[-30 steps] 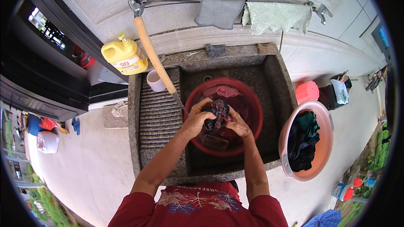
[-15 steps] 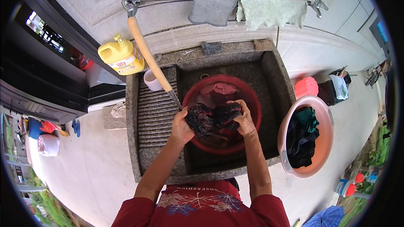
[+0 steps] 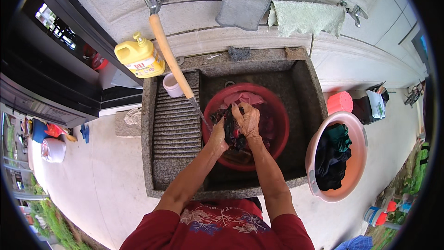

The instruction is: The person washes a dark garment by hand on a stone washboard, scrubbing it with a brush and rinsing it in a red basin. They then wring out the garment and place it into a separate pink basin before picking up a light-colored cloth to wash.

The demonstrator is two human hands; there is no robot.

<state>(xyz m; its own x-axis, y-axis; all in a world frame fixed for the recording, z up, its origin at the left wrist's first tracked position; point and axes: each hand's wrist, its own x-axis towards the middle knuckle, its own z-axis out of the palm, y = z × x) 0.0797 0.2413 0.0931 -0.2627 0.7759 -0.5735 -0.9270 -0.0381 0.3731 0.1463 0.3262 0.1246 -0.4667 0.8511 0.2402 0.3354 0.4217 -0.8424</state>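
dark garment [image 3: 230, 132] bunched over the red basin [image 3: 277, 115] in the stone sink [image 3: 305, 88]. left hand [image 3: 217, 140] and right hand [image 3: 247, 119] both clench it. pink cloth [image 3: 243, 98], apparently unwashed, waits behind; scrubbing midway, probably.

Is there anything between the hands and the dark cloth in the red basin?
No. Both the left hand and the right hand already grip the dark cloth directly, above the red basin.
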